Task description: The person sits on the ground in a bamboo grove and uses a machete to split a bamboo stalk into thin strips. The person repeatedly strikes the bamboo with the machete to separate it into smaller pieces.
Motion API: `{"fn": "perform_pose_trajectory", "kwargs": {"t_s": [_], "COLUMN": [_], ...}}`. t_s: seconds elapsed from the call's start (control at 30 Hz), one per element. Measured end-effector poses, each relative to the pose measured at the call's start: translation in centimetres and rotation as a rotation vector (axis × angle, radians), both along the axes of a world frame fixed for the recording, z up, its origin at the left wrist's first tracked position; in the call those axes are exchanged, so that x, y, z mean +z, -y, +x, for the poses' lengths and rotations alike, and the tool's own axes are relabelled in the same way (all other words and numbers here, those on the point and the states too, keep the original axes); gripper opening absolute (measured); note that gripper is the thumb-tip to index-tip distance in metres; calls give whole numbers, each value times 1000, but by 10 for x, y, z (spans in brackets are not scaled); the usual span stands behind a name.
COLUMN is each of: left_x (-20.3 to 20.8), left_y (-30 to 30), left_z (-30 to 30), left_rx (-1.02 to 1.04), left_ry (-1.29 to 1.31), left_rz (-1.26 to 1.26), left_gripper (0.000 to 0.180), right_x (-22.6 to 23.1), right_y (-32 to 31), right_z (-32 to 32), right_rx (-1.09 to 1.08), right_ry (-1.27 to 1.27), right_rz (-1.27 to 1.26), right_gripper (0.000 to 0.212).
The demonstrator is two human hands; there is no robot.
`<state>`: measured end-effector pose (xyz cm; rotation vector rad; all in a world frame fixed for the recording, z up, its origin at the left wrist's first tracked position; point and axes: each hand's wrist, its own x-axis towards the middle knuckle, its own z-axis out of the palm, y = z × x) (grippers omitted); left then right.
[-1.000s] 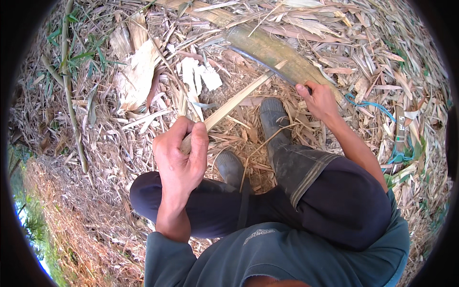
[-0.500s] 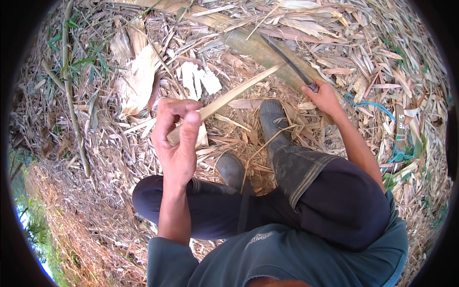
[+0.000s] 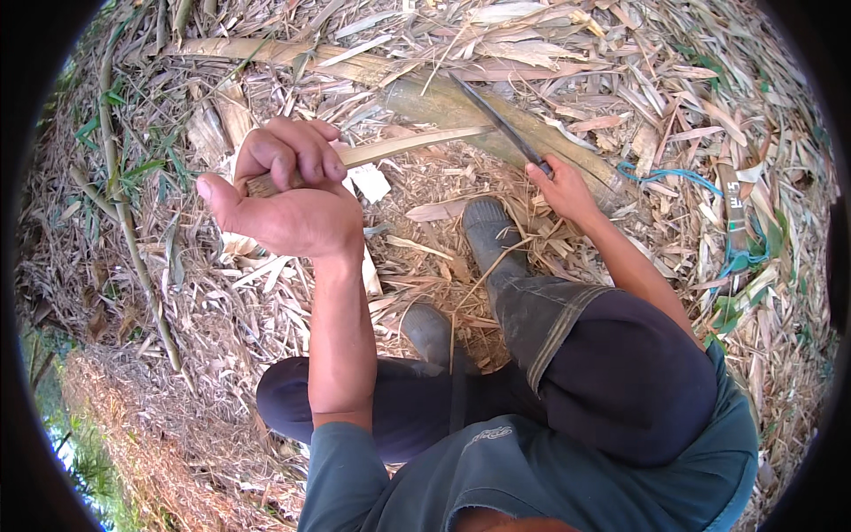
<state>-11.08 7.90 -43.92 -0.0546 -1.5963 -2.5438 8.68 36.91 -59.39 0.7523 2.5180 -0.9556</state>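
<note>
Stretching lengthwise rightward from the left hand (image 3: 297,213), fingers (image 3: 310,158) curled around it, a pale strip (image 3: 408,144) ends beside the dark knife (image 3: 501,124) the right hand (image 3: 567,188) grips.

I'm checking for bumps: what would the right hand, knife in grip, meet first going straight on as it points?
Ahead and leftward, the right hand would probably meet the wooden slab first; how high it hovers is unclear.
</note>
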Motion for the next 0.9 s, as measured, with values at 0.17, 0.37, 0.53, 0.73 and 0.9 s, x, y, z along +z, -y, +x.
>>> {"fn": "perform_pose_trajectory", "kwargs": {"t_s": [0.17, 0.37, 0.53, 0.73, 0.9], "left_x": [1, 34, 57, 32, 29], "left_y": [4, 46, 106, 135, 136], "left_z": [-6, -20, -1, 35, 35], "left_rx": [-1, 0, -6, -33, 29], "left_ry": [66, 201, 96, 220, -12], "left_rz": [0, 156, -71, -327, -372], "left_gripper": [65, 48, 58, 54, 52], "right_x": [-6, -7, -10, 20, 63], "right_y": [-17, -25, -23, -6, 15], "right_z": [-8, -19, -18, -26, -42], "right_rx": [-183, -243, -254, 227, 443], "right_ry": [91, 32, 110, 192, 406], "right_rz": [-242, -463, -322, 424, 706], "right_gripper": [53, 47, 50, 69, 71]}}
